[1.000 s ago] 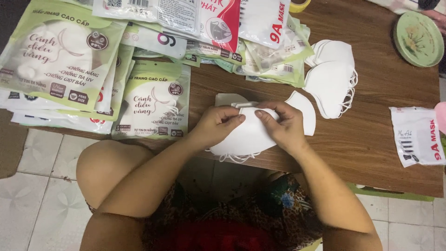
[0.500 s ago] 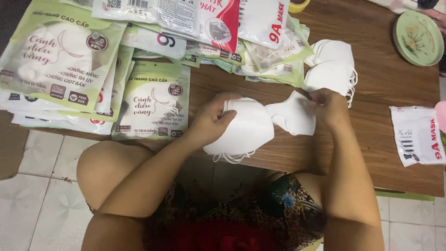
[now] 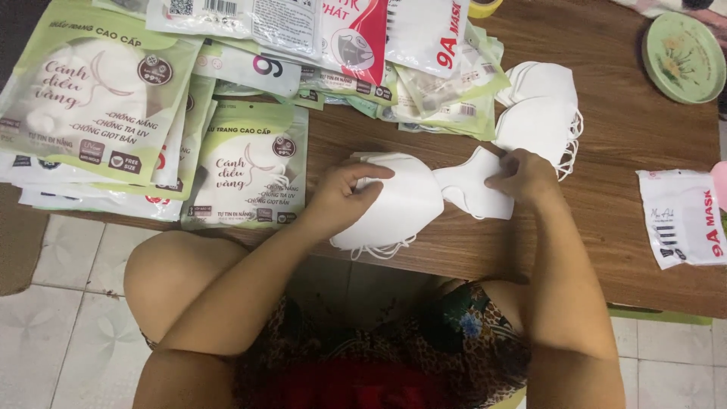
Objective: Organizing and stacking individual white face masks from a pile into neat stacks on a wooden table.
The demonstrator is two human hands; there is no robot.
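My left hand grips a stack of folded white face masks at the near edge of the brown wooden table. My right hand pinches a single white mask drawn off to the right of that stack, lying flat on the table. Just beyond my right hand sits another pile of white masks with ear loops hanging at its right side.
Green-and-white mask packets and larger ones cover the table's left. More red, white and green packets lie along the far edge. A round green dish sits far right, a small white packet at the right.
Both hands were together on the stack. My right hand has since pulled one mask off to the right and lowered it toward the table; my left hand stays on the stack.
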